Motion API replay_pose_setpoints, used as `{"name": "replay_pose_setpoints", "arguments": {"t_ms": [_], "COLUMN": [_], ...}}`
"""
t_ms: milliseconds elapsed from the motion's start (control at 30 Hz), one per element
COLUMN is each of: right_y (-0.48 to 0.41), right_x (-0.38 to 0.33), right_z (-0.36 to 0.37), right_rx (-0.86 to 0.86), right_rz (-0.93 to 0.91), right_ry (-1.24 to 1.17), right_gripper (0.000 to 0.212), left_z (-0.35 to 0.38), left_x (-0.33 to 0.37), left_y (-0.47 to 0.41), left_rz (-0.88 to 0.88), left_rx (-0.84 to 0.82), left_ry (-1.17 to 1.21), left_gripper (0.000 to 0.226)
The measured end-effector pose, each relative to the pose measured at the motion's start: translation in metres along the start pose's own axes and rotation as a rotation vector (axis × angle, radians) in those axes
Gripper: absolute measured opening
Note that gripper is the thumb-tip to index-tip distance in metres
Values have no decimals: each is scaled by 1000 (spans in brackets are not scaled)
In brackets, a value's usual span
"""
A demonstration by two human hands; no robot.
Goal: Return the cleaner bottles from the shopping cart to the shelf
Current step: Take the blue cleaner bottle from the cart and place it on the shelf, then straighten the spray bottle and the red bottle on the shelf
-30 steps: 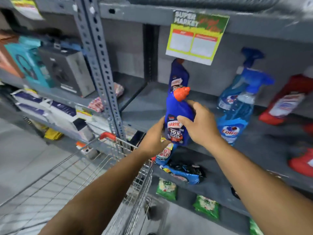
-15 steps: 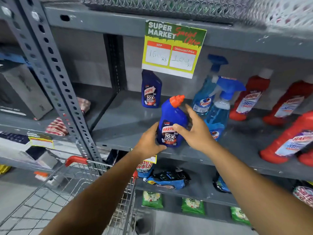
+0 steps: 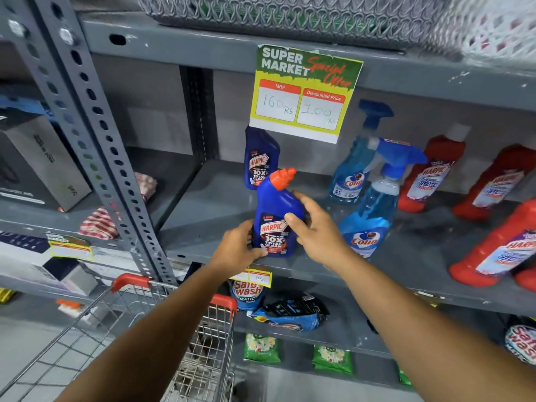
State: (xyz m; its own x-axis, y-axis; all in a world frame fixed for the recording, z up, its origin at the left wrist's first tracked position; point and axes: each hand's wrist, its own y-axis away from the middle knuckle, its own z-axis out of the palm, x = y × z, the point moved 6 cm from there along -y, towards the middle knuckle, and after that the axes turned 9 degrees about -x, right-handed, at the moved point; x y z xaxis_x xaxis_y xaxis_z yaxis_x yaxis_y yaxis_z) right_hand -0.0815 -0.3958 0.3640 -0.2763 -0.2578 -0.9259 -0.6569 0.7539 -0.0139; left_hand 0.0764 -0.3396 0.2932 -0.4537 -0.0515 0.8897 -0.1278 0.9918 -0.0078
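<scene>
1. the blue bottle (image 3: 275, 224) stands at centre frame, near the front edge of the grey shelf (image 3: 220, 210), its base on or just above the boards; i cannot tell which
2. the left hand (image 3: 236, 250) cups its lower left side, fingers (image 3: 259, 253) curled under the label; the right hand (image 3: 316, 230) wraps its right shoulder, thumb across the front; both are closed on the bottle
3. it looks like rigid moulded plastic, stiff enough to take a firm squeeze; if full, as i judge, it will feel fairly heavy and low-weighted
4. the glossy wall and label may be slippery, so the waist above the label, where the body narrows, is the safest hold
5. the angled neck and orange cap (image 3: 282, 178) lean to the upper right, which makes the top lopsided; better not to lift by the cap
6. a twin bottle (image 3: 261, 161) stands behind it under the price sign (image 3: 304, 91), and a spray bottle (image 3: 365, 224) is just beside the right hand, so a careless push could knock either one
7. the cart (image 3: 174, 329) sits at lower left; what it holds is not clear
</scene>
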Motion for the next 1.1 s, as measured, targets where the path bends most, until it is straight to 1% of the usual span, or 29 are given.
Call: {"name": "replay_pose_setpoints", "arguments": {"t_ms": [167,367,500,567,633,667,700,733,767,800,833,867,900,933,967,1033,1067,1100], "right_y": [-20,-24,-27,-25,-14,-2,17,38,63,87,105,114,117,112,105,90,86,83], "right_x": [-9,-11,-9,-13,-19,-17,-11,1,14,33,50,72,86,99,108,109,107,109], "right_z": [33,38,40,43,45,43,37,25,9,-15,-39,-64,-84,-98,-105,-104,-101,-100], "right_rx": [-20,-11,-28,-60,-81,-65,-12,92,245,429,579,671,679,624,518,287,227,214], "right_rz": [-28,-37,-24,-24,-54,-55,-41,-40,-50,-38,-10,58,123,184,207,199,205,207], "right_ry": [-20,-49,-41,-46,-70,-90,-108,-98,-55,19,57,97,113,108,78,68,101,127], "right_gripper": [51,50,51,56,66,69,66,56,44,40,44,51,59,66,69,58,51,47], "left_z": [-35,-38,-41,-43,-43,-44,-46,-46,-41,-29,-11,12,36,58,78,107,118,125], "left_x": [-13,-15,-15,-11,-6,-5,-4,-1,5,16,27,40,53,64,75,86,86,84], "left_y": [11,15,17,18,24,32,43,58,75,88,93,89,77,62,43,3,-14,-26], "left_rz": [-28,-35,-30,-45,-67,-73,-82,-78,-48,25,131,245,316,335,307,181,130,95], "left_rx": [30,38,60,74,83,126,217,343,460,517,501,412,288,172,85,-36,-73,-102], "left_ry": [-55,-38,-66,-83,-77,-79,-97,-148,-228,-289,-307,-289,-243,-196,-157,-83,-75,-78], "left_gripper": [56,56,51,52,59,64,66,63,55,46,39,37,38,44,53,69,72,72]}}
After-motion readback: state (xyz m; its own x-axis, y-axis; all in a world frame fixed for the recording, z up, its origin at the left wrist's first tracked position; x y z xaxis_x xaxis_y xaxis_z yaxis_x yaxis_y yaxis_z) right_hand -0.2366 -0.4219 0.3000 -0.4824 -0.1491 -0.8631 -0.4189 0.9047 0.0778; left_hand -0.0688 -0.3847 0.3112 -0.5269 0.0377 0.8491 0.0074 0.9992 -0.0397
